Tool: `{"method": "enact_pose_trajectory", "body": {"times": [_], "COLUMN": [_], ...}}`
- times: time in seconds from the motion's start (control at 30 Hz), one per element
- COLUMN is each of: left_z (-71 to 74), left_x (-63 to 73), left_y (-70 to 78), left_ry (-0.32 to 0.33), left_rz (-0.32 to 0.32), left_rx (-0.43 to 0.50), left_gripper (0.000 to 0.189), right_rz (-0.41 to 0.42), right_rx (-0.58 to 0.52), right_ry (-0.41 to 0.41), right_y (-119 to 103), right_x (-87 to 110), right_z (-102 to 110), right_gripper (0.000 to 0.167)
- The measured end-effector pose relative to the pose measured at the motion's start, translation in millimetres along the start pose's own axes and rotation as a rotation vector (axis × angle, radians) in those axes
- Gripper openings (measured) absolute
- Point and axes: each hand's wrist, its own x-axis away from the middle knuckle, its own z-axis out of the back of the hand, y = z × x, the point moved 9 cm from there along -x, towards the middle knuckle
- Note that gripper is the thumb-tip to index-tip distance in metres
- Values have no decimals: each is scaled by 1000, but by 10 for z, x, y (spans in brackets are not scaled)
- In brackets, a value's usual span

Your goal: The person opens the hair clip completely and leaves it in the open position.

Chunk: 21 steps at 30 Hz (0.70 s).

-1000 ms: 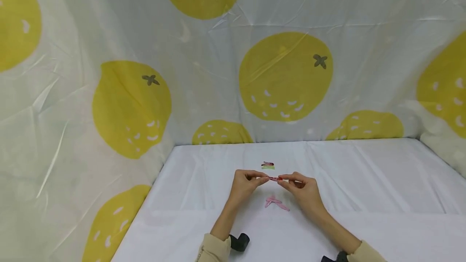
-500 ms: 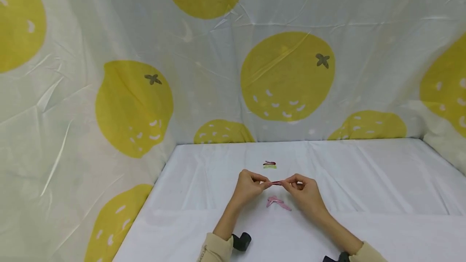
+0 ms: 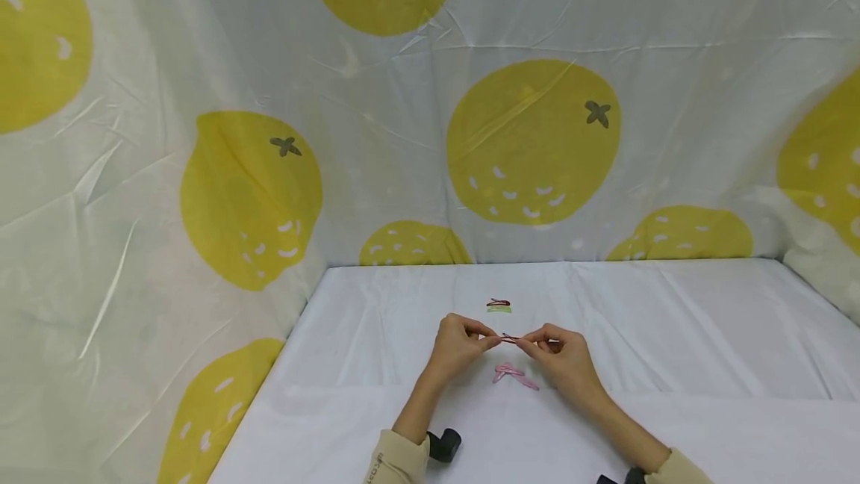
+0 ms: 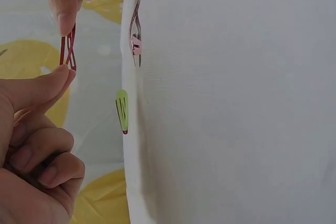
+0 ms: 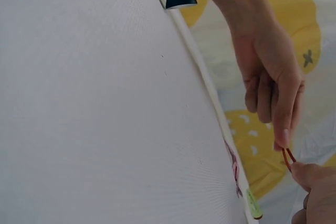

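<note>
Lemon-print cloth (image 3: 376,133) hangs behind and beside the bench (image 3: 349,342), which has a white cover. Above the bench, a red clip (image 3: 510,339) is stretched between two hands. The left hand (image 3: 457,346) pinches one end between thumb and forefinger, its other fingers curled into the palm; the right hand (image 3: 563,359) pinches the opposite end, thumb and fingers closed tightly together. Nearer the person, pink clips (image 3: 516,376) lie across one another; how many is hard to tell. Farther off, a green clip (image 3: 499,310) lies just beside a dark red one (image 3: 498,302).
</note>
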Motion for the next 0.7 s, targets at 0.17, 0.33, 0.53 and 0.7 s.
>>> {"method": "enact_pose_trajectory", "body": {"times": [0.17,0.33,0.53,0.7], "left_z": [-16,-33,5,69], "left_x": [1,10,-4,-88], "left_y": [9,25,-5,-52], "left_ry": [-22,-39,-41,13], "left_rz": [-14,-57,-29,19], "left_rx": [14,11,-1,-71], "left_gripper": [7,5,4,6], "right_rz": [6,-24,-22,-41], "right_rx": [9,39,72,111], "right_ry": [13,16,-2,-5], "right_y": [-10,9,5,26], "right_x": [6,6,-23,-121], "right_z": [16,37,12,-25], "right_gripper": [8,8,7,6]}}
